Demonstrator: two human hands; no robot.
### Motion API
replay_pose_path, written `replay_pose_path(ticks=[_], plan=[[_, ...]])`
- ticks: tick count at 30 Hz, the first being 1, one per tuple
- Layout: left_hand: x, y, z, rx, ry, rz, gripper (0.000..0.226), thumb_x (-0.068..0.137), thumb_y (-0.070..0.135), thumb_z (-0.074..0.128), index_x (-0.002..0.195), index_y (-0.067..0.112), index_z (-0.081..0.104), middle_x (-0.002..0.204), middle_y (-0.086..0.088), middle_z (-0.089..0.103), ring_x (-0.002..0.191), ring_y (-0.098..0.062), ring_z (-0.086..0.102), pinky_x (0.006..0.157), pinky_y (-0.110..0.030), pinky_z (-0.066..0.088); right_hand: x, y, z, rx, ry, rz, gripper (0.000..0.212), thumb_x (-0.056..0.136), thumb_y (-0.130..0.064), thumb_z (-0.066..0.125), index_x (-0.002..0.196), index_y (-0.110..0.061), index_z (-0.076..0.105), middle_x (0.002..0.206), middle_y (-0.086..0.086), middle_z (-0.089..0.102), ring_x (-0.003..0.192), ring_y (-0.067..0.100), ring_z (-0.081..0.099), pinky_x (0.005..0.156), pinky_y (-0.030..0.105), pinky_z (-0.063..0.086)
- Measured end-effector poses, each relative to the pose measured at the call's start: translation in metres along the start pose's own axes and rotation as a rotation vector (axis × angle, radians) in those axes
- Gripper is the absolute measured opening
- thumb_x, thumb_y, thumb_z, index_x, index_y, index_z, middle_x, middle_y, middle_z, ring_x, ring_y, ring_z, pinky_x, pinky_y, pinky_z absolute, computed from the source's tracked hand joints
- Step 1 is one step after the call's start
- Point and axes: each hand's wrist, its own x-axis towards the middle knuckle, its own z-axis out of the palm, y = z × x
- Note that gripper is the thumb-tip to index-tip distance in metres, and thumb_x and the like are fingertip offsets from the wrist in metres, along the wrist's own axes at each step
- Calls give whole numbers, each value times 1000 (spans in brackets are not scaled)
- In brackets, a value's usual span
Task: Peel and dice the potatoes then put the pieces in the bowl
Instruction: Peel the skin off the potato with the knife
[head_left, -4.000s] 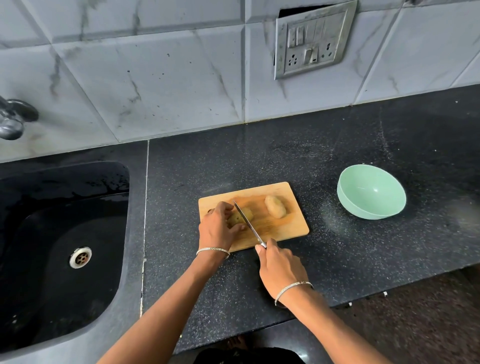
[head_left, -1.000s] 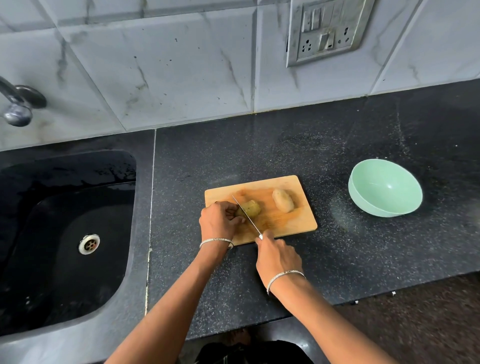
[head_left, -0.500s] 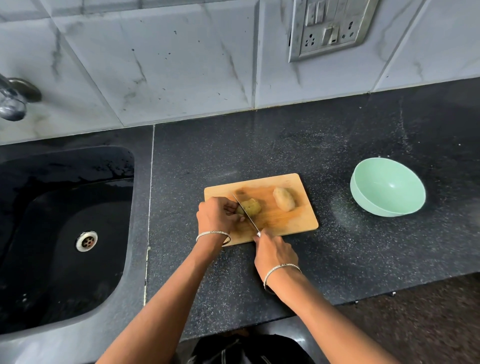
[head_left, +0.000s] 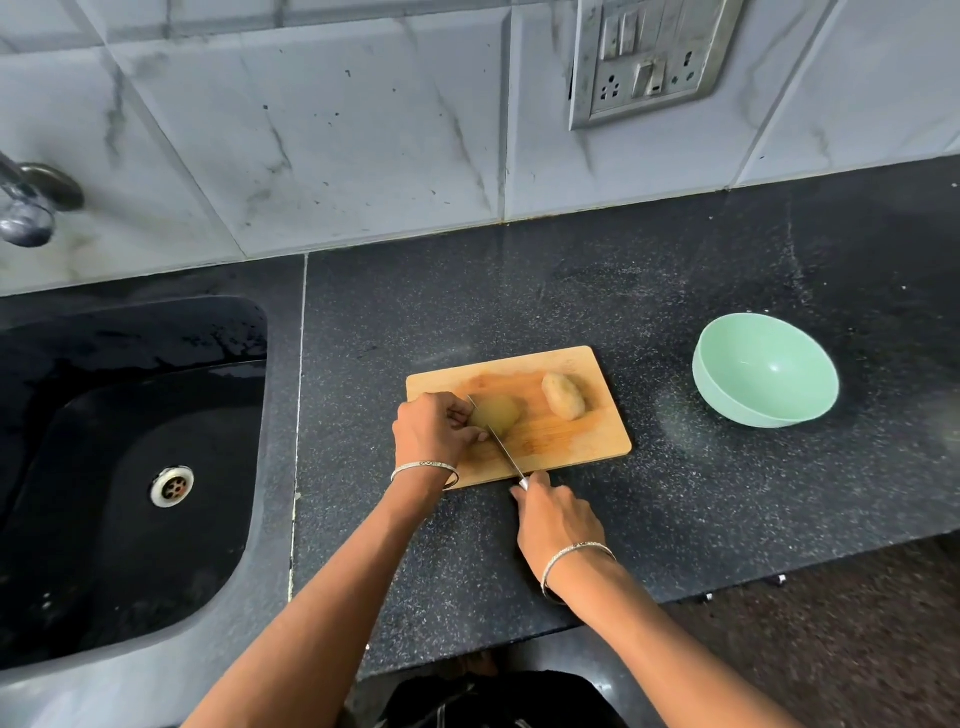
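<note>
Potatoes lie on the cutting board (head_left: 571, 452) toward the front edge of the bench (head_left: 675, 291): the left potato (head_left: 501, 413) at the board's left end, the right potato (head_left: 563, 396) near its back right corner. The left hand (head_left: 428, 428) holds the left potato with curled fingers. The knife (head_left: 501, 449) lies against it, handle gripped by the right hand (head_left: 558, 519). The green bowl (head_left: 766, 376) stands well apart, toward the bench's right end.

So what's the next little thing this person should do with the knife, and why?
Probably press the knife down through the potato that the left hand steadies on the board. The blade lies across it, the right hand grips the handle, no cut pieces show, the bowl is empty, and the second potato lies whole.
</note>
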Motion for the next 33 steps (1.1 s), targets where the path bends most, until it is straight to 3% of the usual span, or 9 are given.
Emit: replay_pose_path(ticks=[3, 5, 10, 13, 16, 23, 27, 31, 33], plan=[[0, -2, -1, 23, -9, 38, 36, 58, 21, 92, 86, 21, 69, 76, 9, 68, 76, -10, 67, 79, -31, 55, 0, 1, -1, 18, -9, 10, 34, 105, -38, 28, 117, -12, 47, 113, 12, 64, 104, 35, 62, 66, 36, 40], [-1, -4, -2, 55, 6, 107, 49, 57, 20, 91, 95, 24, 62, 93, 9, 58, 82, -15, 62, 78, -34, 53, 0, 1, -3, 14, -6, 4, 34, 105, -38, 29, 118, -12, 47, 113, 12, 64, 104, 35, 62, 65, 35, 38], [-1, 1, -6, 368, -23, 570, 53, 67, 4, 73, 99, 45, 63, 142, 4, 35, 122, -23, 37, 96, -42, 36, 0, 5, -4, 11, 6, -15, 34, 105, -38, 29, 119, -12, 46, 112, 13, 65, 103, 36, 63, 65, 36, 39], [2, 5, -8, 530, -140, 589, 48, 74, 5, 65, 91, 51, 68, 159, 12, 11, 142, -28, 14, 104, -51, 27, 0, 6, -4, 9, 7, -22, 34, 105, -38, 29, 118, -12, 46, 113, 14, 64, 104, 37, 62, 66, 36, 39], [4, 13, -12, 594, -209, 548, 39, 81, 14, 62, 92, 51, 69, 160, 15, 1, 145, -26, 4, 109, -52, 22, -1, 6, -5, 14, 12, -29, 35, 105, -39, 29, 119, -11, 46, 113, 14, 64, 104, 37, 62, 66, 36, 38], [9, 14, -13, 566, -232, 557, 33, 83, 16, 66, 90, 49, 70, 160, 13, 7, 146, -26, 5, 109, -54, 24, -19, 16, -8, 16, -39, -8, 34, 105, -41, 28, 114, -13, 46, 112, 14, 64, 103, 37, 63, 65, 35, 39], [13, 7, -12, 417, -239, 613, 39, 76, 8, 69, 87, 45, 72, 156, 5, 27, 140, -28, 24, 108, -49, 33, -36, 38, -30, 39, -170, 38, 37, 103, -45, 29, 112, -17, 51, 110, 13, 63, 103, 37, 61, 71, 38, 40], [7, 0, -14, 28, -119, 493, 45, 63, 8, 85, 98, 32, 71, 134, 3, 51, 119, -11, 48, 94, -24, 40, -37, 69, -78, 108, -318, -6, 36, 100, -47, 41, 89, -19, 61, 70, -3, 58, 60, 13, 55, 53, 27, 41], [1, -2, -11, -3, -12, 373, 56, 59, 20, 89, 108, 29, 64, 119, 6, 56, 105, -11, 56, 81, -24, 46, -34, 78, -96, 208, -343, 10, 36, 98, -46, 45, 81, -19, 62, 58, -7, 51, 44, 7, 44, 41, 18, 30]])
